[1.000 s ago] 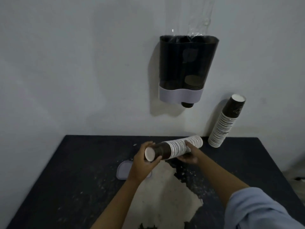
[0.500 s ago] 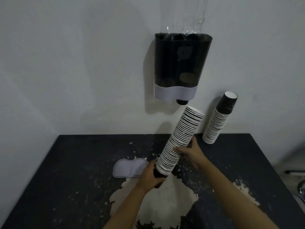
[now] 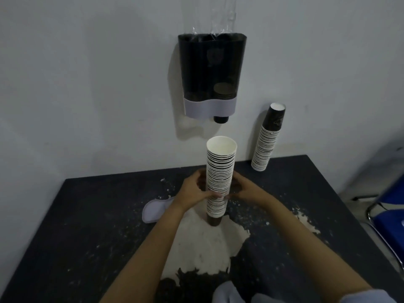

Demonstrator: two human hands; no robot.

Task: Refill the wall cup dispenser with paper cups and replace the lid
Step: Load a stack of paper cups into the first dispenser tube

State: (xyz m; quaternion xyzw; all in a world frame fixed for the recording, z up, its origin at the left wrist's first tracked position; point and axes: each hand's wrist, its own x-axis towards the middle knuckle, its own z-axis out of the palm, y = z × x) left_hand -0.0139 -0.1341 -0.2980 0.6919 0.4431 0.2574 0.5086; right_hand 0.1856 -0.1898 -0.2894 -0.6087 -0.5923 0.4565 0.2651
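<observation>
cup stack [image 3: 219, 182] | upright | between left hand [image 3: 195, 191], right hand [image 3: 244, 190]

Dark table [image 3: 91, 226], worn pale at centre. On it: lid [image 3: 154, 209] left of centre; upright cup stack [image 3: 219, 182] centre; leaning stack [image 3: 265, 145] upper right.

Dim, cool, even lighting with soft overall focus. The cup dispenser [image 3: 211, 75] casts a diffuse shadow leftward and downward on the wall [image 3: 87, 84]; faint glare marks the clear plastic wrap [image 3: 220, 16] above it. Wide-angle distortion bends the counter [image 3: 76, 237] edges.
</observation>
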